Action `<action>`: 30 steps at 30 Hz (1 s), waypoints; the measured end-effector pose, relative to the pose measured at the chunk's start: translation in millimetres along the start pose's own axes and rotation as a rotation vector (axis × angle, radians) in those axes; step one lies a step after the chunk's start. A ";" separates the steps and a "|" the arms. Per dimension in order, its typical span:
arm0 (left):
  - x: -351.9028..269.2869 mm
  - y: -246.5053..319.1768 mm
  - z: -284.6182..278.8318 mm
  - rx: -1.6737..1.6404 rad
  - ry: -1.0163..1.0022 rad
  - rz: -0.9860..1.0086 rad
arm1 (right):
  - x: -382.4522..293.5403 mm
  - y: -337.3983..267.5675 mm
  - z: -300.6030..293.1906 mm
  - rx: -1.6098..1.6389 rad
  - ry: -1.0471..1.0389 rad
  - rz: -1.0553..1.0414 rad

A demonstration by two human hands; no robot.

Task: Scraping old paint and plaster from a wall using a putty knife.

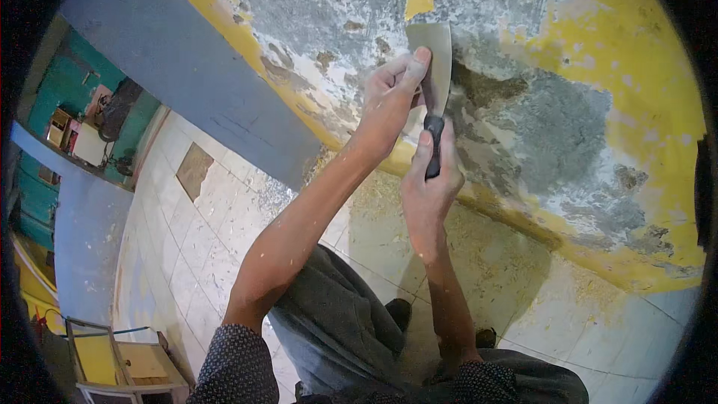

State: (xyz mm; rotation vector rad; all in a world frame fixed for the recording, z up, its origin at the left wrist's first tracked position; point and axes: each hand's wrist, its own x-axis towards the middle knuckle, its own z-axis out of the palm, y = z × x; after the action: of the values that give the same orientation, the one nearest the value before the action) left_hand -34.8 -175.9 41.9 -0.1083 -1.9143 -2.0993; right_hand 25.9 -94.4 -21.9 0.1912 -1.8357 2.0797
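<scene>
A wide metal scraper point(442, 67) with a black handle points up toward the wall point(566, 129). My right hand point(433, 179) is closed around the handle. Against the blade's left side, my left hand point(395, 90) pinches the metal, its thumb on the face and its fingers partly hidden behind. Just beyond the blade's tip is a small yellow paint patch point(419, 1). Around it the wall is bare grey and white, with brown pits, while yellow paint point(645, 101) stays on the right and along the lower edge. White dust coats my fingers.
Paint flakes and dust litter the tiled floor point(224, 224), where one tile spot point(194, 171) is brown and broken. A blue-grey wall edge point(196, 67) stands to the left. At lower left is a wood-framed cabinet point(129, 367). Past a doorway hang dark items point(120, 106) on a green wall.
</scene>
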 end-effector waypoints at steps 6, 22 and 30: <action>-7.4 14.6 5.5 0.010 -0.004 -0.042 | -13.1 -9.8 2.2 0.033 0.059 -0.103; -3.4 2.6 1.6 0.024 0.074 0.006 | -8.7 -0.2 19.3 0.190 0.042 -0.112; -5.7 -5.5 -1.8 0.068 0.098 -0.005 | -17.1 7.5 19.8 0.303 0.049 -0.001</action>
State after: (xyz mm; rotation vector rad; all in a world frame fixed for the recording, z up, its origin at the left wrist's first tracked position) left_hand -30.6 -176.3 35.0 0.0131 -1.9270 -2.0015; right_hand 36.5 -117.4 -31.6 0.2152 -1.4843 2.3314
